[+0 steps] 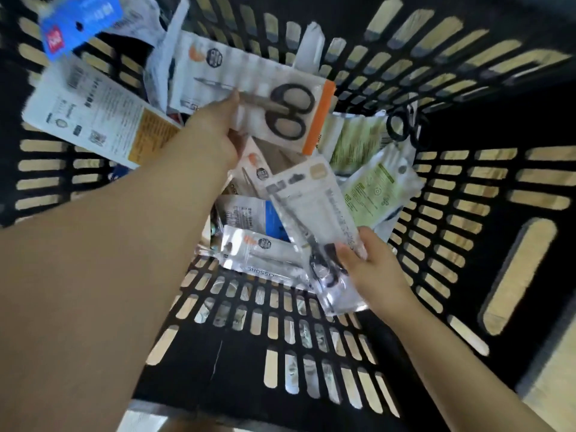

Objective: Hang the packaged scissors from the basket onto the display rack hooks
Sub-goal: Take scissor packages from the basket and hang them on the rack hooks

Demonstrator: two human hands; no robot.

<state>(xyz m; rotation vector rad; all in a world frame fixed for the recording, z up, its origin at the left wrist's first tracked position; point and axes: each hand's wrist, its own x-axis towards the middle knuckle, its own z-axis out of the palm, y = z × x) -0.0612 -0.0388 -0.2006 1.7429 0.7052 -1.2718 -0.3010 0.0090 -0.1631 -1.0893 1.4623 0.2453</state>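
A: Hand pose?

B: Both arms are reaching down into the black slotted basket (pixel 452 194). Left hand (pixel 218 132) is extending far in, thumb on top, pinching a white scissors pack with an orange edge (pixel 265 98); black handles are showing through it. Pack is being held above the pile, toward the far wall.

A: Right?

B: Right hand (pixel 371 263) is sitting nearer, fingers curling round the lower end of a clear scissors pack (pixel 314 226), which is tilting up and away from the hand.

A: Counts?

B: Two packs in hands, one each. Loose packs are lying overlapped on the basket floor: at least two green ones (pixel 374 188), one blue card (pixel 78 23) top left, one large white card (pixel 96 113). Full count: cannot tell, too much overlap and blur.
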